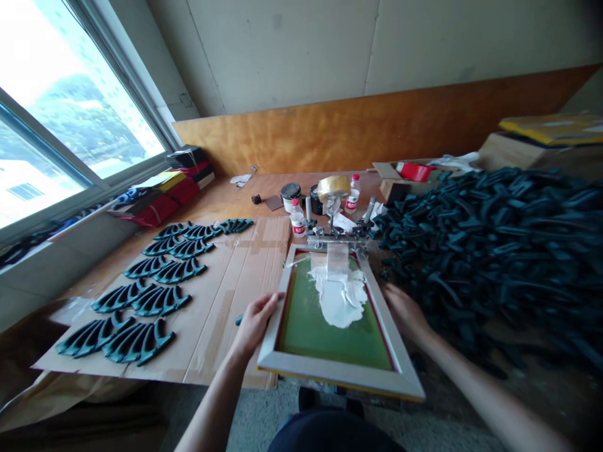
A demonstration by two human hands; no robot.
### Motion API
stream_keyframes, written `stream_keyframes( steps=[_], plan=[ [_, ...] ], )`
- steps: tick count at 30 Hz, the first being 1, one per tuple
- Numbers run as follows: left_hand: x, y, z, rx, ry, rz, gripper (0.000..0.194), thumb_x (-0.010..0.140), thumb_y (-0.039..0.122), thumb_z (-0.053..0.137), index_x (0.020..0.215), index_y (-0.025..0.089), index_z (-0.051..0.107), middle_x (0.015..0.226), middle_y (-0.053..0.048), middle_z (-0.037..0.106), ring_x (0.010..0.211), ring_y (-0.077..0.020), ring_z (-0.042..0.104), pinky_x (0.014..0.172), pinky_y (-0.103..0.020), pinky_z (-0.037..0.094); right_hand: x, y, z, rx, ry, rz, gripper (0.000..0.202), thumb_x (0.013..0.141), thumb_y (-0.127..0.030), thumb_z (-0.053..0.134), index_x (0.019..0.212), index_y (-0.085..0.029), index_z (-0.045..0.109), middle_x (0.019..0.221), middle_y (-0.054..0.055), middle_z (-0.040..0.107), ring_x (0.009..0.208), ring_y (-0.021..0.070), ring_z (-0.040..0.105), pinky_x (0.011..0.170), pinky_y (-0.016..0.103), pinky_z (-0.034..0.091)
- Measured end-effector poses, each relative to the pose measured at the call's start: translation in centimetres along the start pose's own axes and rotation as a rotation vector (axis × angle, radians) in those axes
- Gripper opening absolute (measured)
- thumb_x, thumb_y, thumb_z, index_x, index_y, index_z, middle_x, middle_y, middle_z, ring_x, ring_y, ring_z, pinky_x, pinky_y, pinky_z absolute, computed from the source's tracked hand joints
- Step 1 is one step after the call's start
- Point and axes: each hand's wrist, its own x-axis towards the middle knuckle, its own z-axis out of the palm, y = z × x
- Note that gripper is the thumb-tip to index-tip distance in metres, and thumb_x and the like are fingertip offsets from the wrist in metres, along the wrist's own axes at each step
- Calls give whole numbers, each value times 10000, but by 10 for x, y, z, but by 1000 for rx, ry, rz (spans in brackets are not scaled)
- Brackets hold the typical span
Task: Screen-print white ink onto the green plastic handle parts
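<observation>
A silver-edged screen frame with a green mesh lies in front of me, clamped at its far end. White paste covers part of the mesh, and a pale squeegee blade stands in it. My left hand is closed at the frame's left side; a dark green piece sticks out from it. My right hand is by the frame's right edge, beside a heap of dark green pieces; its fingers are blurred and partly hidden.
Fanned rows of dark green pieces lie on a cardboard sheet at left. Behind the frame stand two red-capped bottles, a dark-lidded jar and a tape roll. Boxes stand at the back right.
</observation>
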Motion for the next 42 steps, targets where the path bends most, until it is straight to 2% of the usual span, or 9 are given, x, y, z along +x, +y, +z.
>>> stream_keyframes(
  steps=[6,10,15,19,25,28,33,37,42],
  plan=[
    [17,-89,11,220,53,-23,774,813,548,543,1454,161,349,621,53,540,552,-112,494,524,-210,374,74,-43,-20,14,50,-77,512,785,-218,673,1259,-149,492,1223,148,531,1124,279,507,924,378,450],
    [21,-89,9,349,60,-48,695,839,531,502,1427,173,399,651,35,575,595,-135,535,542,-221,387,68,-77,-9,-16,-156,-172,159,786,-52,555,875,-183,576,874,60,620,871,214,564,753,303,462],
    [20,-87,7,416,60,-48,635,851,533,471,1374,173,471,691,16,611,656,-152,572,600,-233,413,17,-69,-13,44,-194,-519,211,744,8,473,808,-164,577,820,66,607,821,207,535,736,302,434],
    [21,-90,8,386,54,-28,589,858,512,466,1335,169,512,686,11,605,661,-155,569,604,-240,419,19,-62,-25,139,-302,-587,202,718,0,512,755,-190,572,757,24,600,766,186,532,672,280,417],
    [20,-89,8,311,48,-22,597,847,525,489,1329,173,510,664,18,597,583,-133,530,521,-220,377,2,-73,-2,128,61,-551,271,796,-13,441,924,-141,643,890,95,638,899,222,546,781,334,436],
    [20,-87,9,272,58,-43,627,818,554,523,1308,161,530,661,17,598,565,-127,526,504,-214,367,-5,-72,-4,150,14,-571,193,822,-81,509,923,-163,651,876,79,644,895,219,551,824,353,429],
    [13,-64,4,171,12,-50,750,764,578,592,1378,168,458,609,47,562,486,-101,473,455,-202,319,58,-72,-30,86,-51,-327,361,814,-228,681,1168,-231,610,922,48,663,890,221,567,834,353,427],
    [0,-13,-3,-5,-45,-48,753,752,596,620,1375,200,473,672,26,622,540,-111,534,486,-198,374,109,-51,-57,-56,82,-111,581,835,-367,665,1373,-256,476,930,68,655,869,243,585,778,344,445],
    [9,69,5,-234,54,162,619,816,678,468,1068,146,659,803,-56,688,643,-142,594,531,-221,437,94,4,-58,95,186,175,315,927,-392,453,1068,-186,644,891,78,657,825,228,602,740,317,448]
  ],
)
